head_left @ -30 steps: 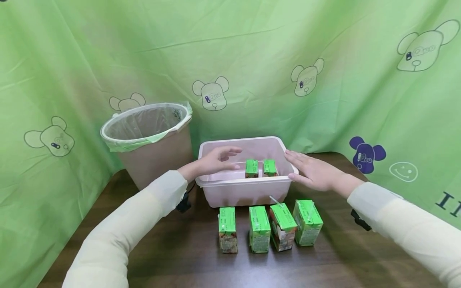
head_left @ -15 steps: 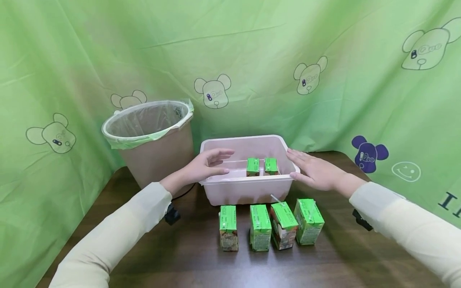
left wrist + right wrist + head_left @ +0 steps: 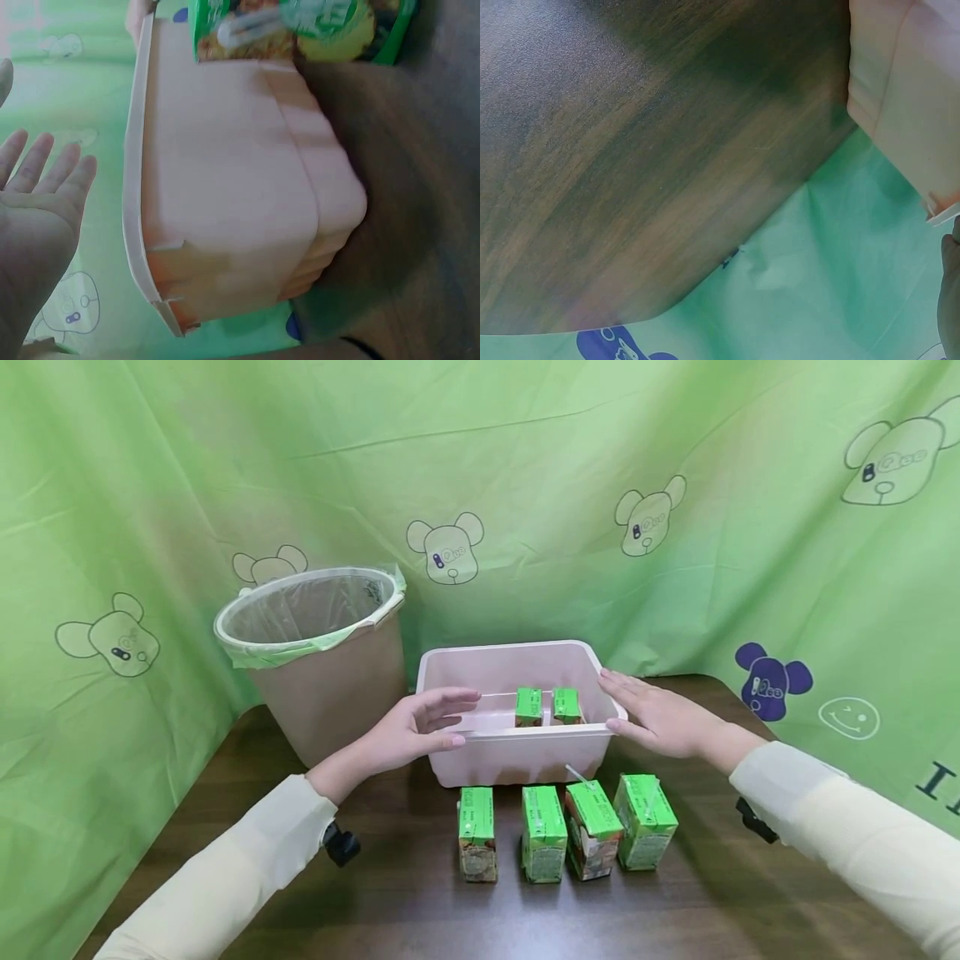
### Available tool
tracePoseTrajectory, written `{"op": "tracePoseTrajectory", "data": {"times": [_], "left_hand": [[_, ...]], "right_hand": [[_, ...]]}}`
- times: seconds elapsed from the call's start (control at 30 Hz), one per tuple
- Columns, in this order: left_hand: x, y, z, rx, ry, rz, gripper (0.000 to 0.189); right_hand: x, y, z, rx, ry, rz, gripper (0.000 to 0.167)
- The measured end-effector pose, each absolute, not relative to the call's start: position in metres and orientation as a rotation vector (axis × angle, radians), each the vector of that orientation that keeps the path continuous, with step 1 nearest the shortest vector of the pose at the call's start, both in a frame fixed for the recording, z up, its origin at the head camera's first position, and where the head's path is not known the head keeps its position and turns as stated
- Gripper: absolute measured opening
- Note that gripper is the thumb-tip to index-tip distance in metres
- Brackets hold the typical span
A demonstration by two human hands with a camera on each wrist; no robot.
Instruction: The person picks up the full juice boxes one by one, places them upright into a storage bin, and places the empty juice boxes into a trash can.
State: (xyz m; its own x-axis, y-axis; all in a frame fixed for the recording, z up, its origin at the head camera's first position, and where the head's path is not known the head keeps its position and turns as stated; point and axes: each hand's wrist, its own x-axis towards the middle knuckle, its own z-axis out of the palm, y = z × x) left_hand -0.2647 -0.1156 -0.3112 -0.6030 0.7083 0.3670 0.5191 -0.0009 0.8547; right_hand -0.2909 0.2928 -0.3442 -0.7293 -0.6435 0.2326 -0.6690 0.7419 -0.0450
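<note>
Four box-shaped drink cartons with bright green tops [image 3: 543,835] are standing upright in a row on a dark brown wood-grain counter [image 3: 600,927], the leftmost standing a little apart and a pale straw [image 3: 577,774] poking up from the third. Just behind them, a pale pink rectangular plastic basin [image 3: 517,760] is sitting between the hands. The left hand [image 3: 401,735] is hovering by the basin's front left corner, its relaxed fingers spreading away from the thumb; the right hand [image 3: 667,718] is resting its straight fingers against the right rim. Inside, two matching green-topped cartons [image 3: 528,706] are standing toward the right. Farther left, a beige round bin [image 3: 337,693] is wearing a translucent plastic liner [image 3: 300,652], and a green curtain printed with bear faces [image 3: 540,460] is hanging behind everything.
</note>
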Motion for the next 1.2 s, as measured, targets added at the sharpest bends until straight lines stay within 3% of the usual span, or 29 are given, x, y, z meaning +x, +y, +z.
{"op": "tracePoseTrajectory", "data": {"times": [0.6, 1.2], "left_hand": [[-0.236, -0.121, -0.352, 1.319, 1.884, 1.609, 0.059], [-0.238, -0.114, -0.387, 1.298, 1.908, 1.423, 0.085]], "right_hand": [[-0.290, 0.292, -0.344, 1.041, -2.736, 0.194, 0.067], [-0.290, 0.291, -0.345, 1.036, -2.730, 0.205, 0.067]]}}
